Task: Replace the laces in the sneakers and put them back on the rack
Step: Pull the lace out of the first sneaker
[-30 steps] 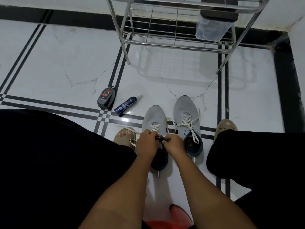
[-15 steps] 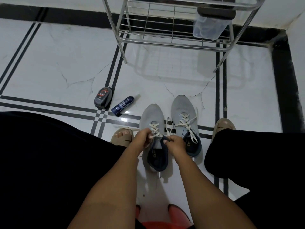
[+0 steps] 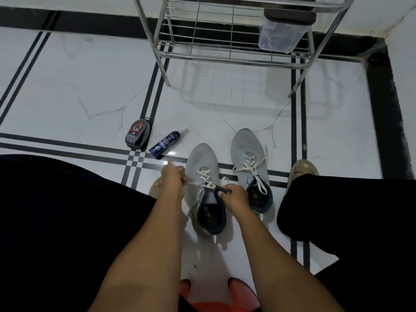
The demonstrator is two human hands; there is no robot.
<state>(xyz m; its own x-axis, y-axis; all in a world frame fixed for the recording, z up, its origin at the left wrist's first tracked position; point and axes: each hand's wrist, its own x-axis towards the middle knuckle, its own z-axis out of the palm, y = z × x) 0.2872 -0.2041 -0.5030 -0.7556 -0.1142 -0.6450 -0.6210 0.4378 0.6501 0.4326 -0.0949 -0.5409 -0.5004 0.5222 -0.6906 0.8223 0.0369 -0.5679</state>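
Left hand (image 3: 172,176): I pinch the white lace (image 3: 206,180), drawing it taut.
Right hand (image 3: 233,194): I grip the left sneaker (image 3: 202,161) collar, steadying it.

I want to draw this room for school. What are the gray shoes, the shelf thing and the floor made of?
The gray sneakers look like soft knitted fabric: matte, with a fine woven texture. The rack seems to be metal, probably steel or chrome-plated: thin shiny silver bars and wire grids. The floor looks like glossy white marble-look tile with black stripes; it mirrors the rack.
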